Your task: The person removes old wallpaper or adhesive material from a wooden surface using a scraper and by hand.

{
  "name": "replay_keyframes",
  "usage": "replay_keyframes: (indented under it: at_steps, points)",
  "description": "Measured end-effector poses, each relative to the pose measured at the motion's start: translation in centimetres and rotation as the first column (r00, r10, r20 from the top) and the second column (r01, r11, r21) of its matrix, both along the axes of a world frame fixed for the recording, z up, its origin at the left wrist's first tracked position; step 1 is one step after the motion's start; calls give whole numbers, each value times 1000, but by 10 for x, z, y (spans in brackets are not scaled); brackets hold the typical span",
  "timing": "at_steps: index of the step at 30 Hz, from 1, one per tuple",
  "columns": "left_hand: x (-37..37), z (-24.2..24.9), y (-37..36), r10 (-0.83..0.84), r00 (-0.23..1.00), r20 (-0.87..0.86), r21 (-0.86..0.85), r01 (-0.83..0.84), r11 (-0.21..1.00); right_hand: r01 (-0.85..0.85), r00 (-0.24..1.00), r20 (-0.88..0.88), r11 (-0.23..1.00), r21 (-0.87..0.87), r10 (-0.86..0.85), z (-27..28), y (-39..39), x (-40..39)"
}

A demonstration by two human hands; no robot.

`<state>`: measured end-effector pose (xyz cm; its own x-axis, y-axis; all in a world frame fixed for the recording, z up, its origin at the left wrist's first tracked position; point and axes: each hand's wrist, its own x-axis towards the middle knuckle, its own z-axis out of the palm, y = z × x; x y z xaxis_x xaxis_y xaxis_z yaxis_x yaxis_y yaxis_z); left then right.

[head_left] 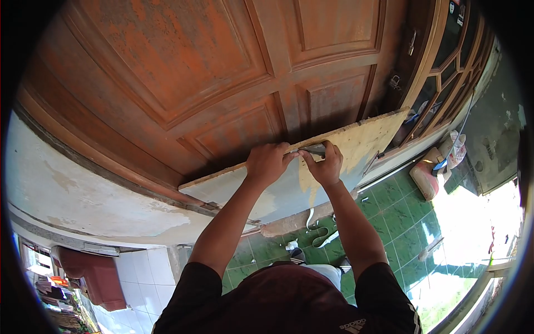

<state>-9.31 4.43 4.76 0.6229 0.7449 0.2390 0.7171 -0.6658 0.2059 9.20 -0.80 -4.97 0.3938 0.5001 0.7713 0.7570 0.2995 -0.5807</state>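
A wide wooden board (278, 196) leans at a slant against the door, its face partly pale blue-grey and partly bare yellowish wood. My left hand (267, 164) is closed at the board's upper edge, fingers curled over the rim and thumb pointing right. Just beside it, my right hand (326, 166) is closed around a grey, flat metal-looking tool (316, 149) lying along that edge. Its exact kind is hard to make out. A small pale tip shows between my two thumbs. My fingers hide part of the tool and the rim.
Behind the board stands a brown panelled door (183, 61) with a padlock (395, 82). Curled white strips (321, 239) lie on the green tiled floor (384, 222). A reddish sack-like object (425, 175) rests at the right wall. A maroon chair (92, 273) stands lower left.
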Motion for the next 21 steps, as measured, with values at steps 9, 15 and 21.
replay_keyframes:
  at_steps: [9, 15, 21]
  points:
    - [1, 1, 1, 23, 1000, -12, 4, -23, 1000, -12, 994, 111, 995, 94, 2, -8, 6, 5]
    - [-7, -6, -4, -159, 970, 185, 156, 130, 979, -78, 983, -174, 992, -96, 60, -8, -9, 2]
    - [-8, -18, 7, -366, 923, 123, 525, 252, 813, 48, 998, -57, 992, 120, -42, 56, -11, 49]
